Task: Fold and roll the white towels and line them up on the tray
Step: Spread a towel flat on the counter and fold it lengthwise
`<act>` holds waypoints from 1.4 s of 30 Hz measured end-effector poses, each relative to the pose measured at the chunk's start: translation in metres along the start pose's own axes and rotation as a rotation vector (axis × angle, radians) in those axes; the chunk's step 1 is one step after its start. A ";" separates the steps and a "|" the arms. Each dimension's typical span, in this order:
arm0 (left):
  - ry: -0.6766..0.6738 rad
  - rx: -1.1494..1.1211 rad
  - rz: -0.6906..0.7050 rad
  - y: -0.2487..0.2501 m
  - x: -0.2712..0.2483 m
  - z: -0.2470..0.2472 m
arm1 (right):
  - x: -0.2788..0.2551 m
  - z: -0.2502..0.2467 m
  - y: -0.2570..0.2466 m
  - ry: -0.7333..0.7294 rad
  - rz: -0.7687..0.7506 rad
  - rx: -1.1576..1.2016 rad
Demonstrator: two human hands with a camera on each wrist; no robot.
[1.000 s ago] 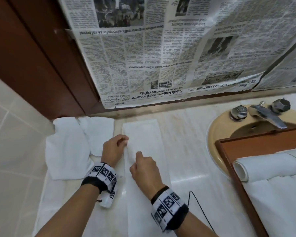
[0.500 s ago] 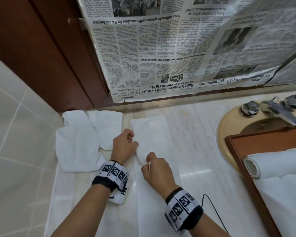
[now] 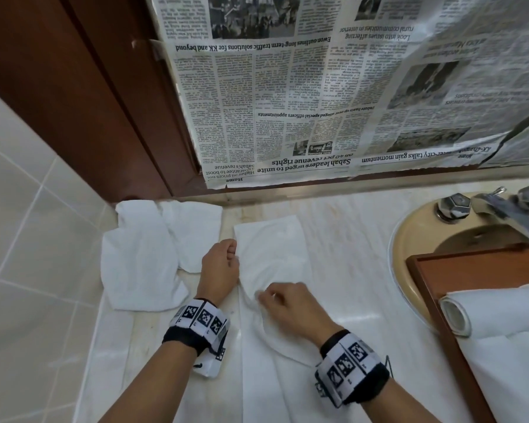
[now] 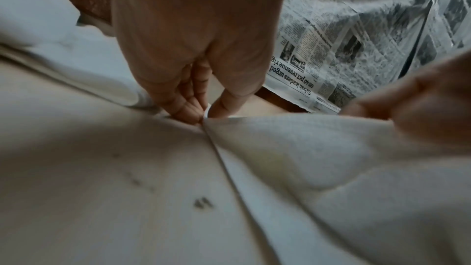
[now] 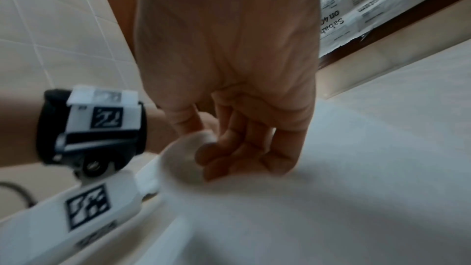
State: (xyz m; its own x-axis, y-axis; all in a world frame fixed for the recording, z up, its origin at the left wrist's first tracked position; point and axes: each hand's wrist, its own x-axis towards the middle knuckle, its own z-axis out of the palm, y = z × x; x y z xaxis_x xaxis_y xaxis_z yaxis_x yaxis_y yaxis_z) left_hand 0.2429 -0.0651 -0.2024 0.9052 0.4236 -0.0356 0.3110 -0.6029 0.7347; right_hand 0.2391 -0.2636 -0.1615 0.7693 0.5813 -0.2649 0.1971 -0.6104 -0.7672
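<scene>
The folded towel (image 3: 272, 264) lies as a long narrow strip on the pale marble counter (image 3: 358, 270), running away from the person toward the wall, a shape that suits rolling from the near part upward. Its middle is puckered where both hands work it. The left hand (image 3: 219, 270) sits at the strip's left edge, and the left wrist view shows its thumb and fingertips (image 4: 188, 112) closed in a pinch on that edge (image 4: 207, 117), probably to keep the layers squared so the roll does not skew. The right hand (image 3: 287, 303) is over the strip just nearer the person, fingers curled (image 5: 229, 154) around a raised lip of cloth (image 5: 188, 148); it seems to be lifting or turning that fold over, though motion blur hides exactly how much it holds. To the left, touching the tiled corner, a loose pile of towels (image 3: 153, 254) waits unfolded, within easy reach of the left hand. To the right, a wooden tray (image 3: 431, 303) rests over the beige sink (image 3: 409, 239), below the tap (image 3: 501, 212), and carries one rolled towel (image 3: 495, 309) at its far end on a white cloth, so the row has barely begun. Newspaper (image 3: 318, 102) covers the wall behind the counter
</scene>
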 end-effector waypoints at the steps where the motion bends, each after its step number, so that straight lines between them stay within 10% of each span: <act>1: 0.021 0.030 0.056 -0.005 0.001 0.002 | 0.010 -0.006 0.007 0.122 -0.059 -0.072; 4: -0.019 0.189 0.181 -0.012 0.004 0.013 | 0.045 -0.015 0.026 0.323 -0.207 -0.421; 12: -0.300 0.709 0.158 0.000 0.028 0.018 | 0.095 -0.017 0.051 -0.070 -0.141 -0.735; 17: -0.292 0.629 0.078 -0.005 0.029 0.008 | 0.087 -0.048 0.070 0.021 0.085 -0.702; 23: -0.399 0.654 0.159 0.003 0.001 0.025 | 0.047 0.007 0.059 -0.002 -0.175 -0.666; 30: -0.355 0.538 -0.005 0.000 0.006 0.001 | 0.047 -0.027 0.073 0.050 0.119 -0.656; 42: -0.395 0.564 0.042 0.002 -0.027 0.002 | 0.015 -0.019 0.084 -0.026 -0.024 -0.719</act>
State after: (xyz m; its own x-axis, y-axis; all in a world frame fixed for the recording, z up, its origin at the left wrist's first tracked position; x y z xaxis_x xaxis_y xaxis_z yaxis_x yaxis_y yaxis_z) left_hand 0.2198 -0.0796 -0.2013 0.9241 0.1789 -0.3378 0.2800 -0.9184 0.2796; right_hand 0.2788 -0.3158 -0.2191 0.7467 0.6065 -0.2732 0.5722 -0.7951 -0.2011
